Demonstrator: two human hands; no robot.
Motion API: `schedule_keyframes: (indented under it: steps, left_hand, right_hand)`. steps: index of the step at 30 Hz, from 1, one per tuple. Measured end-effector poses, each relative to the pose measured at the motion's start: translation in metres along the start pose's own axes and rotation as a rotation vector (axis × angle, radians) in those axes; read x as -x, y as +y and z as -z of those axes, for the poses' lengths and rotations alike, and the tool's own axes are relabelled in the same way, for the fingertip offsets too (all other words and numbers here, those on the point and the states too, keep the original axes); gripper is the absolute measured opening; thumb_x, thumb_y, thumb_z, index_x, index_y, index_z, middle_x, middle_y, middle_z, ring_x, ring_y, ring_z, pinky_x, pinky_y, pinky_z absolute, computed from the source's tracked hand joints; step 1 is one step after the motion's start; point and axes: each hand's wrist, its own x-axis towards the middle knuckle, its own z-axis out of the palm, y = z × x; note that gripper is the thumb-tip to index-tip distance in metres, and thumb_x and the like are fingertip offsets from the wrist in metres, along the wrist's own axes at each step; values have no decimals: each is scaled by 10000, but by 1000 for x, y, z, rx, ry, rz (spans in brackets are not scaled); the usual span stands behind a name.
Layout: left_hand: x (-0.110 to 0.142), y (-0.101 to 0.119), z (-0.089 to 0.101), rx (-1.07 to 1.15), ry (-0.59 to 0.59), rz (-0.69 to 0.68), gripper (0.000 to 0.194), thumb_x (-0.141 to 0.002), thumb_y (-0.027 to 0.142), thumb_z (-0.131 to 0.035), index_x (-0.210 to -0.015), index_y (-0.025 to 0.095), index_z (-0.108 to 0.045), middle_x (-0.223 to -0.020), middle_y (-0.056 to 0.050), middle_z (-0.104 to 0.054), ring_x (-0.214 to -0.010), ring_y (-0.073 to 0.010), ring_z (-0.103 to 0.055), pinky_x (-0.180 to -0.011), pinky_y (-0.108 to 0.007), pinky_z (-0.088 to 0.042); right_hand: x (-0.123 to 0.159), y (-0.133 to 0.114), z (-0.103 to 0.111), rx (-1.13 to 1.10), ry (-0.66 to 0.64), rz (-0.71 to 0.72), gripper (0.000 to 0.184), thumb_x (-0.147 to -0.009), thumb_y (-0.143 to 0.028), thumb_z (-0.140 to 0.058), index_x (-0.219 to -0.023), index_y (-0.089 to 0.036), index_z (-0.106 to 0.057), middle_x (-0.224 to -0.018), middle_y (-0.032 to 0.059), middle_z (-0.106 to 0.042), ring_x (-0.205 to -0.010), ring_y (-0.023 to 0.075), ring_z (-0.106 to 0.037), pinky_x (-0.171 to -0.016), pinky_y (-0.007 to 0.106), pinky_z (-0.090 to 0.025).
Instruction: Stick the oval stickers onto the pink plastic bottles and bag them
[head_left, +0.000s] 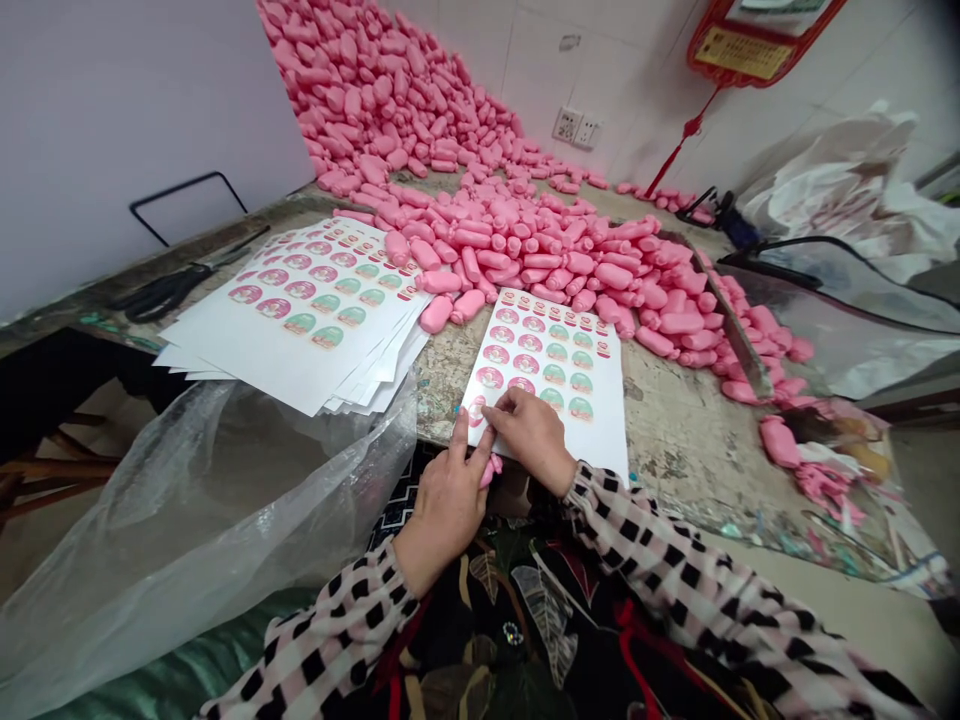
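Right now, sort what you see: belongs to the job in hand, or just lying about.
In use, it seems:
sticker sheet at the right hand
pink piece at the left hand
pink pile
sheet stack

Apparently just lying about:
scissors
plastic film
white bag

Right hand (534, 435) at sticker sheet (568, 365)

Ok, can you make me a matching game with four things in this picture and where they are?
1. Single sticker sheet
2. Stack of sticker sheets
3. Pink bottle-shaped pieces
4. Red tassel

A. Most heaped on the table
B. Dangling below the wall hanging
C. Partly covered by the right hand
D. Left of the single sheet

Pairs: 1-C, 2-D, 3-A, 4-B
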Motion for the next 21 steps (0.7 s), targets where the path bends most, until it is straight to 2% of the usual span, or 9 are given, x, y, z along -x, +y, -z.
schedule_keyframes:
  steps: [5,11,16,21]
  left_hand:
    - [0,2,1,-24,-8,13,598,-834,196,-447,-1400,237,-260,-1495,-181,-61,-1022,-272,-559,-832,-402,-453]
    - [1,3,1,-1,14,22,572,-847,213,-435,-1392,259,-269,-1500,-166,-53,-1021,-260,-569,-823,-392,-463]
    - [1,4,2,25,20,37,562,-848,218,-435,-1387,262,-282,-1499,-168,-15,-1029,-274,-566,-824,-406,-463]
    - [1,4,4,44,44,63,576,-836,206,-463,-1381,287,-298,-1493,-162,48,-1043,-291,-559,-853,-427,-447]
  right_hand:
    - [-18,9,0,-270,-118,-31,250,-643,-446,-640,-663,-203,-585,-645,-27,-591,-595,118,-491,-547,239,-310]
    - [-26,13,2,-646,-223,-81,258,-549,-355,-703,-609,-174,-529,-571,-53,-514,-531,86,-423,-517,225,-314]
    - [-32,10,14,-799,-353,-183,266,-507,-303,-736,-586,-179,-514,-506,-71,-465,-468,69,-380,-465,221,-267]
    - [-32,12,26,-861,-467,-193,309,-516,-338,-755,-589,-189,-494,-438,-100,-371,-389,46,-243,-408,226,-136]
